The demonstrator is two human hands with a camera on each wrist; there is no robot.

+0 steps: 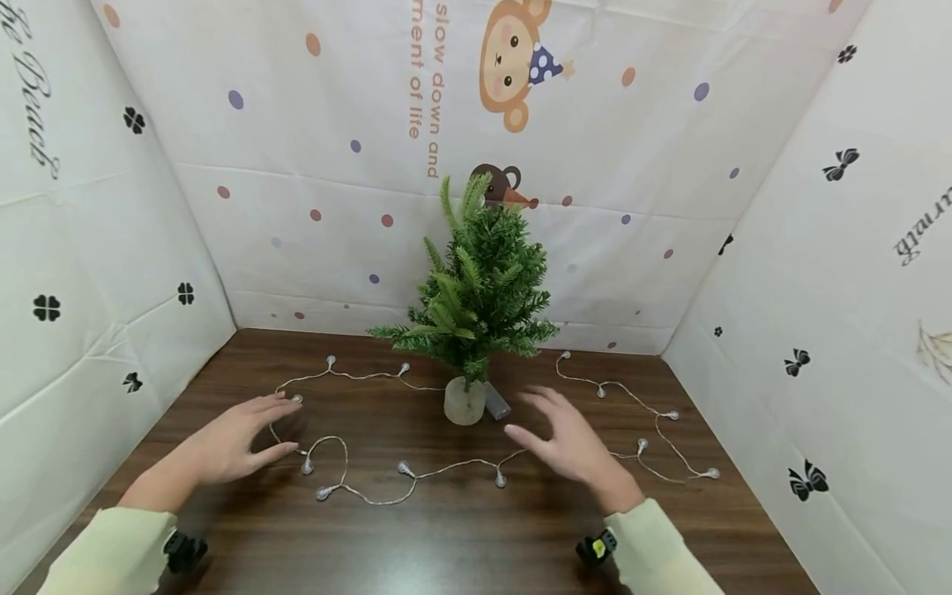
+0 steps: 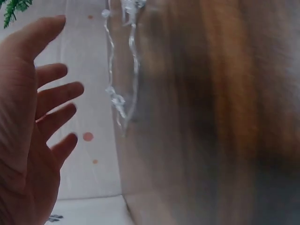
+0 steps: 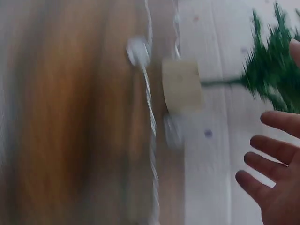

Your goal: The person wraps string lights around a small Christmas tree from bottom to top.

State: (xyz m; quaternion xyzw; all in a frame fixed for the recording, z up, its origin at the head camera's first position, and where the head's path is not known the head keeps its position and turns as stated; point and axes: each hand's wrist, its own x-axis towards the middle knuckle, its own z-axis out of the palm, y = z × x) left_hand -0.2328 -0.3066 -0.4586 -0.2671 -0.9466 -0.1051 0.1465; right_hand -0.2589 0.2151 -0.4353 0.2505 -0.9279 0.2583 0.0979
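A small artificial Christmas tree (image 1: 483,281) stands upright in a pale round base (image 1: 464,402) toward the back of the table. Around it winds a string of bulb lights (image 1: 372,501), loosely laid on the wood. Over the left part of that string hovers my left hand (image 1: 234,438), fingers spread and holding nothing. My right hand (image 1: 561,434) is just right of the tree's base, fingers apart, with nothing in its grasp. Beside the base lies a grey battery box (image 1: 496,402), partly behind it. The right wrist view, blurred, shows the base (image 3: 183,85) next to the spread fingers.
The dark wooden table (image 1: 357,554) is bounded by a white printed cloth (image 1: 297,256) at the back and by similar cloth on both sides. Light bulbs (image 1: 673,416) on the wire reach toward the table's right edge.
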